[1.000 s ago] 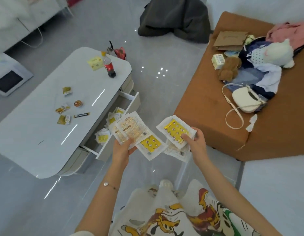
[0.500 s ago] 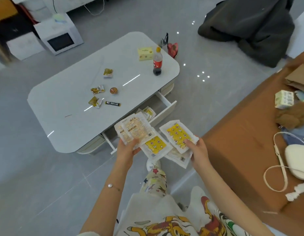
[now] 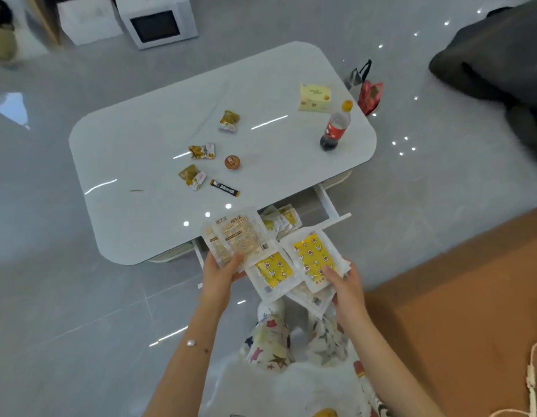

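My left hand (image 3: 220, 276) grips a fan of flat white packets (image 3: 240, 236), printed backs up, with one yellow-faced packet (image 3: 273, 270) at the bottom of the fan. My right hand (image 3: 345, 288) pinches another yellow-faced packet (image 3: 312, 255) on top of more white packets (image 3: 309, 297). Both bundles hang above the floor in front of the open drawer (image 3: 333, 210) of the white coffee table (image 3: 134, 145). More of the same packets (image 3: 283, 219) lie inside the drawer.
On the table lie three small snack packs (image 3: 201, 152), a round brown cup (image 3: 232, 162), a black stick sachet (image 3: 224, 188), a yellow box (image 3: 314, 97) and a cola bottle (image 3: 335, 129). An orange sofa (image 3: 459, 296) is at right, a microwave (image 3: 157, 22) on the floor behind.
The view has swung left, so the table now fills the middle and the sofa's clutter has left the frame. Both hands keep their packets and have drawn closer together.
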Demonstrator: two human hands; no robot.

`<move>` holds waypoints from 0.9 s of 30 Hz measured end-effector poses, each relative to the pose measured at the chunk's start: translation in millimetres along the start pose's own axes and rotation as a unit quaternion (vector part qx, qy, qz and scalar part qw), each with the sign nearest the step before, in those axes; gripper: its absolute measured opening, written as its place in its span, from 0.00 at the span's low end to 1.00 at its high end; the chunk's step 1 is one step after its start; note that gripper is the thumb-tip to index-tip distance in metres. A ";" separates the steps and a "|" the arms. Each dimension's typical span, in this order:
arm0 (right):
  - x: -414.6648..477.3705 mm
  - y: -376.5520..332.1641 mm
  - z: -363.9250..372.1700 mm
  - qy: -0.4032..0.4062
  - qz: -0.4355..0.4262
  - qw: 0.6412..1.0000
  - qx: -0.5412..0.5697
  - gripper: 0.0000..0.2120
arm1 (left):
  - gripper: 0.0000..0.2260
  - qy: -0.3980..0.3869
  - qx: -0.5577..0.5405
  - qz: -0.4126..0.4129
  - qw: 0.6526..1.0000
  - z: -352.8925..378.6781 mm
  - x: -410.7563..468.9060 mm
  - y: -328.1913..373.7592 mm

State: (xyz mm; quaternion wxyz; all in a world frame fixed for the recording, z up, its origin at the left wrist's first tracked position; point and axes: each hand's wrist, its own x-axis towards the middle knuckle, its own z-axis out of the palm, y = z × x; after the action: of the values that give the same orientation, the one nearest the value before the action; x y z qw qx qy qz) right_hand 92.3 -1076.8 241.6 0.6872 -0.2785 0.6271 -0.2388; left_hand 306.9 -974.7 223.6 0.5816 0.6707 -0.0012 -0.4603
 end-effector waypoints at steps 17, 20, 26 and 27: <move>301.8 125.8 75.2 -0.064 0.101 0.984 -0.135 0.13 | 0.17 0.236 -0.217 -0.124 0.939 -14.0 192.6 -206.7; 357.2 152.0 82.7 -0.058 0.106 0.978 -0.171 0.17 | 0.18 0.267 -0.205 -0.146 0.930 -21.2 234.6 -237.5; 447.6 175.9 103.4 -0.092 0.098 0.958 -0.253 0.30 | 0.21 0.261 -0.155 -0.151 0.941 -44.2 311.5 -261.6; 457.8 178.7 104.8 -0.090 0.095 0.957 -0.258 0.29 | 0.21 0.270 -0.150 -0.159 0.938 -46.0 320.5 -262.7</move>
State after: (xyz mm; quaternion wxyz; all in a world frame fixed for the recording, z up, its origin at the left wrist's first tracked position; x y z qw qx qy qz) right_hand 238.3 -1247.6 -207.8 0.6651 -0.4055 0.6266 0.0233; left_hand 379.9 -1026.0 -183.7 0.5729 0.6664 0.3319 -0.3429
